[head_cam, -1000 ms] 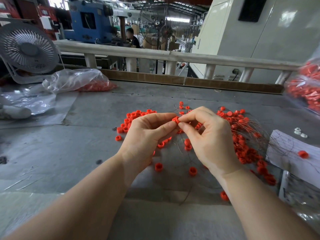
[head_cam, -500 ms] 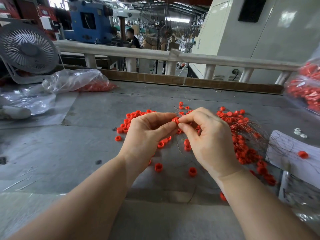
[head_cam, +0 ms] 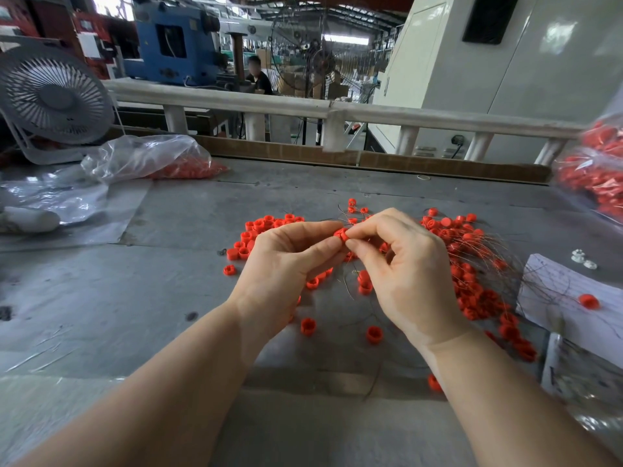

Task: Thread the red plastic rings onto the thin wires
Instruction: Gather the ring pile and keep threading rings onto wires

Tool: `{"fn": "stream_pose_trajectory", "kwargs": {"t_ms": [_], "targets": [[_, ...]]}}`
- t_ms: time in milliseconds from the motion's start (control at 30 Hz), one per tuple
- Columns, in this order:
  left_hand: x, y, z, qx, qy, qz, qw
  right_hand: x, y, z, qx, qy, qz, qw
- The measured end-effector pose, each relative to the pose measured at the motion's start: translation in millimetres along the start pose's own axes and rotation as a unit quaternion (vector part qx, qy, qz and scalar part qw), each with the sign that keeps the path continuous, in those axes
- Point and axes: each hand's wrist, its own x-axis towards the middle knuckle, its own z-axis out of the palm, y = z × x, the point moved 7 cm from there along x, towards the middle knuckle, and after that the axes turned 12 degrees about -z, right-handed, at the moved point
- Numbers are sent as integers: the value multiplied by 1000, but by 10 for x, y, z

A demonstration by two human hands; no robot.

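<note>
A white desk fan [head_cam: 50,99] and a clear bag of red rings [head_cam: 158,160] are noted at far left; a red plastic ring [head_cam: 341,234] is pinched by the left hand [head_cam: 286,267] and the right hand [head_cam: 404,267] above the grey table [head_cam: 135,298]; loose rings [head_cam: 266,227] and thin wires [head_cam: 488,251] are spread beneath and rightward.

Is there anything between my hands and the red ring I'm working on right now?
Nothing visible does. The red ring is already pinched at the fingertips of both the left hand and the right hand, held up over the table. The wire at the ring is too thin to make out.
</note>
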Motion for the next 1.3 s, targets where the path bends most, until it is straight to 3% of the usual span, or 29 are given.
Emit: {"fn": "stream_pose_trajectory", "kwargs": {"t_ms": [300,433,533,800,1300], "targets": [[15,-33,5,-99,-2,-46,994,-50,191,17,109,30,146,983],[12,-40,17,-139,-10,-64,988,-143,306,153,200,-10,266,943],[11,-44,28,-153,-19,-71,986,-201,316,242,258,-38,308,915],[9,-68,39,-145,-23,-88,985,-160,312,218,169,-50,245,953],[11,-88,51,-128,-38,-110,985,-130,308,111,85,-26,213,973]]}}
